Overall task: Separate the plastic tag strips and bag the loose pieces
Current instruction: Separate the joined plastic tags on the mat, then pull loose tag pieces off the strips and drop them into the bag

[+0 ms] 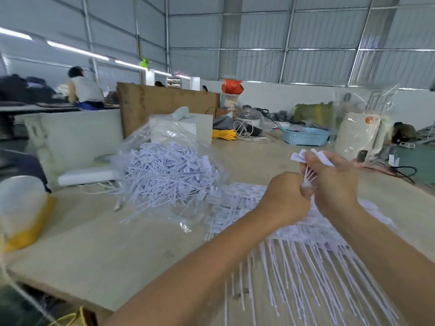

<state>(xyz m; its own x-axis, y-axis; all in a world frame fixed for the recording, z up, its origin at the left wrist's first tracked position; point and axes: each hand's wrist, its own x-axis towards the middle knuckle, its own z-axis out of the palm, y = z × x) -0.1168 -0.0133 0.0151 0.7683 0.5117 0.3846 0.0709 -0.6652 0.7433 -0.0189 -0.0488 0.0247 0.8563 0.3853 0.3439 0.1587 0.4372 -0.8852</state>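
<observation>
- Table (122,250): pale wood top, under both hands, runs far out ahead of them.
- Clear plastic bag (141,147): ahead-left of the left hand, lying open on the table, heaped with loose white tag pieces (169,175); some pieces spill out the near side onto the table.
- Tag strip sheets (306,252): flat white mats of joined tags right under and behind both hands, long thin tails fanning back toward the person; one edge reaches toward the bag.
- Blue basket (306,137): well ahead of the hands, far side of table, contents unclear.
- White bag in clear plastic (362,135): ahead-right of the right hand, upright.
- Yellow-and-white roll (23,212): far left of the left hand, at the table edge, blurred.
- Right hand (334,182): raised above the sheets, fingers curled round a small bunch of tags (310,156), flat heads sticking up past the knuckles.
- Left hand (287,196): fist closed, touching the right hand, gripping the thin tails of the same bunch at their lower end.
- A person in a pale top (84,90): far ahead-left, at another table.
</observation>
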